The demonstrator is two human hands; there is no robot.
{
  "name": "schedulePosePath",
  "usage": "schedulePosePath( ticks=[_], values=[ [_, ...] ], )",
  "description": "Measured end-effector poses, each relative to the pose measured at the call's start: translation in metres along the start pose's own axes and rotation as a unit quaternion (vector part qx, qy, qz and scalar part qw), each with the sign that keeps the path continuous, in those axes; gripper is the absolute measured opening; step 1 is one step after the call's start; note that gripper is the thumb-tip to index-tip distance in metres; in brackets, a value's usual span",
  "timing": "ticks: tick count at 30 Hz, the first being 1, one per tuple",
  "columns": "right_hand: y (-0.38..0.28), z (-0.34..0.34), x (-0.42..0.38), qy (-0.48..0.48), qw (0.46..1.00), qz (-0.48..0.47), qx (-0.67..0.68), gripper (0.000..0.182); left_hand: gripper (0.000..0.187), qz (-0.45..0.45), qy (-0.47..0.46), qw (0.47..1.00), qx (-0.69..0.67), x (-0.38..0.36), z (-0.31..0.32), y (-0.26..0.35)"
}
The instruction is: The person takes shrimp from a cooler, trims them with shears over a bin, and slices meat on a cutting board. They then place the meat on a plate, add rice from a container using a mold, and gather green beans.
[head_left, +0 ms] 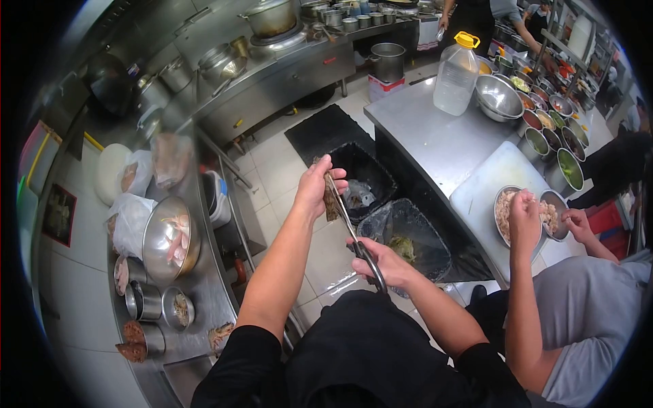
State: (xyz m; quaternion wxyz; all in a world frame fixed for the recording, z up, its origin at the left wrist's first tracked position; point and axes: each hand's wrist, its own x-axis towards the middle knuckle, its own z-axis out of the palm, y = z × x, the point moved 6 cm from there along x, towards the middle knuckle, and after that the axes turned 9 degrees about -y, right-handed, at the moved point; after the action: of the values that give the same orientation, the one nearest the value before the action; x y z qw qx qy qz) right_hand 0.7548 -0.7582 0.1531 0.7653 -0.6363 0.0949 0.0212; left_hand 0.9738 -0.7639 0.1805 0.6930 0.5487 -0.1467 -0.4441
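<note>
Near the middle of the head view, my left hand (315,187) is closed around a long, mottled brown prawn (331,202) that hangs below the fingers. My right hand (382,264) grips the black handles of a pair of scissors (345,216). Their metal blades point up and away from me, lying along the prawn close to my left fingers. Beneath both hands are black-lined bins; the nearer bin (435,234) has pale green scraps inside, and the farther bin (367,166) contains crumpled plastic.
The left counter holds a steel bowl (151,238) of pale pink pieces, small pots and plastic bags (136,228). At right, a co-worker's hands (524,211) are at bowls of chopped meat on a white board (486,178). A large jug (456,78) stands behind the board.
</note>
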Motion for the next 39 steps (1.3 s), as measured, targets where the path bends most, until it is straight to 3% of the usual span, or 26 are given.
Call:
schedulePosePath(
  ticks=[4,10,39],
  values=[
    [-0.008,-0.001,0.004,0.027,0.995,0.046,0.085,0.062,0.043,0.040,-0.035,0.999,0.004,0.008,0.002,0.000],
    [-0.015,-0.002,0.008,0.025,0.992,0.045,0.112,0.060,0.045,0.024,0.001,1.000,-0.011,0.005,0.009,0.001],
    [-0.004,-0.026,0.022,0.081,0.993,0.072,0.044,0.057,0.048,-0.009,-0.023,0.999,-0.023,0.023,0.006,-0.031]
  ],
)
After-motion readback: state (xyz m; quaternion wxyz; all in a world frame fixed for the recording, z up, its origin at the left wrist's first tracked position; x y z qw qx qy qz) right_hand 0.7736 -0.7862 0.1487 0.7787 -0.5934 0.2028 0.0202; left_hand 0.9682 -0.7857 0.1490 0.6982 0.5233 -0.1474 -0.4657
